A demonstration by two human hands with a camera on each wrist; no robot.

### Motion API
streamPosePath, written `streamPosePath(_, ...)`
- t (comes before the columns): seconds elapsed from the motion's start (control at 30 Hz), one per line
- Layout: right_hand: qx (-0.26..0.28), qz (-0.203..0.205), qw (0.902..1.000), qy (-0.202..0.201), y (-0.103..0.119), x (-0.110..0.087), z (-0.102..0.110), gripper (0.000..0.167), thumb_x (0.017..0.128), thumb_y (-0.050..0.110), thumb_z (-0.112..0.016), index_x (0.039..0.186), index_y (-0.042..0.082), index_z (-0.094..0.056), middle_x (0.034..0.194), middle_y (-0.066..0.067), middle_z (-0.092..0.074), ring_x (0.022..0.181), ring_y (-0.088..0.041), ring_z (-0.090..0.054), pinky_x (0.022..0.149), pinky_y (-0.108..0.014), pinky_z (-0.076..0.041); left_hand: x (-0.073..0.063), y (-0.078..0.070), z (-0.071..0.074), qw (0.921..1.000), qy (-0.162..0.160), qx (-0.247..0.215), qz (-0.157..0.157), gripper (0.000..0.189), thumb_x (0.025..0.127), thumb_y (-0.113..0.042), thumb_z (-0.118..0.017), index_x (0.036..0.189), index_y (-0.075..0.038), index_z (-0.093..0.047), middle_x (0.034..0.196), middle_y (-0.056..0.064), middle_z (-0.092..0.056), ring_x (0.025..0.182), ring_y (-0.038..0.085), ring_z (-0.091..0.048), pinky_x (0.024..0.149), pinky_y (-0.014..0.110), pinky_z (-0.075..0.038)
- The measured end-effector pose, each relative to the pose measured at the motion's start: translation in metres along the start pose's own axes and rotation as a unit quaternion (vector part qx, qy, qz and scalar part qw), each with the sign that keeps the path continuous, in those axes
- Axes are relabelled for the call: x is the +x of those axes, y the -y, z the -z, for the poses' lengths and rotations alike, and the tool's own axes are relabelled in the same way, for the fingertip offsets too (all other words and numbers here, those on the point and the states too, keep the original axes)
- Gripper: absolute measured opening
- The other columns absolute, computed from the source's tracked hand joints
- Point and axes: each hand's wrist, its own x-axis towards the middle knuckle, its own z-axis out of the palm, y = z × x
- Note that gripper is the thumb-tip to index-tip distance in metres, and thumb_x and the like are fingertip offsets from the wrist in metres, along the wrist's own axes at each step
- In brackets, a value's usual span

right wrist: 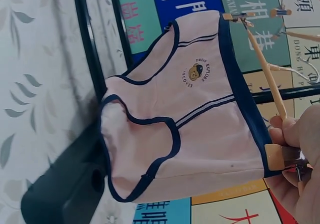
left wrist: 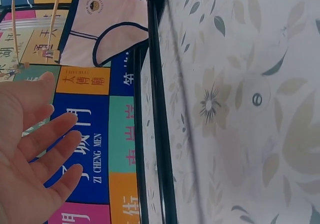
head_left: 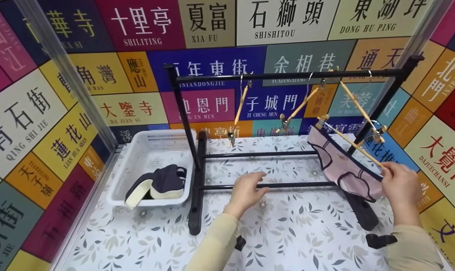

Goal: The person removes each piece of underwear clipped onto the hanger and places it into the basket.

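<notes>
My right hand pinches one end of a wooden clip hanger on the right side of the rack. A pair of pink underpants with navy trim and a small bear print hangs from its clips by the waistband. One clip sits right at my fingers in the right wrist view; the other grips the far corner. My left hand holds nothing, fingers loosely spread in front of the rack's lower bars. In the left wrist view that hand shows its palm, near the underpants.
A black garment rack stands on the leaf-patterned tabletop, with several wooden clip hangers on its top rail. A white plastic basket at left holds a navy and cream garment. Panels with lettering enclose the table.
</notes>
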Motion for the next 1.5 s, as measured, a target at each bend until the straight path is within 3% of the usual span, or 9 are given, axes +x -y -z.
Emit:
streamPosePath(0.17, 0.006, 0.031, 0.9995, 0.001, 0.003, -0.008, -0.011, 0.025, 0.102, 0.012, -0.051, 0.12, 0.001, -0.064, 0.119, -0.026, -0.06, 0.11, -0.049, -0.049, 0.089, -0.062, -0.038, 0.004, 0.006, 0.009, 1.0, -0.004, 0.0, 0.006, 0.056, 0.084, -0.04, -0.078, 0.129, -0.012, -0.062, 0.113, 0.001, -0.069, 0.103, 0.019, -0.064, 0.09, 0.038, -0.049)
streamPosePath(0.53, 0.015, 0.124, 0.9918, -0.03, 0.007, -0.018, -0.028, 0.016, 0.095, 0.005, -0.061, 0.108, 0.003, -0.069, 0.106, -0.023, -0.067, 0.101, -0.045, -0.053, 0.074, -0.06, -0.043, 0.01, 0.012, 0.023, 0.9991, -0.01, -0.028, 0.029, 0.073, 0.079, -0.044, -0.081, 0.138, -0.009, -0.054, 0.134, 0.01, -0.058, 0.123, 0.029, -0.053, 0.105, 0.044, -0.04)
streamPosePath(0.7, 0.037, 0.171, 0.9837, -0.041, 0.015, -0.021, -0.035, 0.013, 0.091, 0.0, -0.065, 0.102, 0.004, -0.071, 0.102, -0.02, -0.069, 0.096, -0.04, -0.055, 0.081, -0.056, -0.041, 0.011, 0.011, 0.027, 0.9992, -0.016, -0.014, 0.034, 0.075, 0.08, -0.046, -0.08, 0.14, -0.012, -0.053, 0.136, 0.008, -0.057, 0.125, 0.028, -0.052, 0.105, 0.047, -0.039)
streamPosePath(0.97, 0.04, 0.209, 0.9768, -0.02, 0.031, -0.026, -0.043, 0.013, 0.09, -0.002, -0.068, 0.1, 0.005, -0.071, 0.099, -0.016, -0.069, 0.095, -0.036, -0.055, 0.085, -0.054, -0.041, 0.014, 0.008, 0.03, 0.9985, -0.043, 0.011, 0.03, 0.072, 0.08, -0.046, -0.079, 0.138, -0.012, -0.054, 0.133, 0.008, -0.06, 0.122, 0.028, -0.054, 0.101, 0.048, -0.04)
streamPosePath(1.23, 0.064, 0.29, 0.9542, -0.038, 0.039, -0.032, -0.053, 0.021, 0.083, -0.009, -0.07, 0.097, 0.007, -0.073, 0.096, -0.01, -0.071, 0.09, -0.028, -0.057, 0.079, -0.045, -0.042, 0.014, 0.008, 0.03, 0.997, -0.074, 0.018, 0.019, 0.069, 0.082, -0.04, -0.079, 0.138, -0.009, -0.054, 0.129, 0.01, -0.062, 0.118, 0.03, -0.057, 0.1, 0.048, -0.042)
streamPosePath(1.5, 0.092, 0.359, 0.9268, -0.061, 0.048, -0.033, -0.061, 0.026, 0.078, -0.011, -0.074, 0.094, 0.009, -0.074, 0.092, -0.006, -0.071, 0.087, -0.027, -0.059, 0.079, -0.038, -0.042, 0.013, 0.009, 0.031, 0.9945, -0.099, 0.031, -0.012, 0.048, 0.089, -0.03, -0.073, 0.133, -0.015, -0.06, 0.123, 0.002, -0.067, 0.11, 0.024, -0.06, 0.09, 0.042, -0.047)
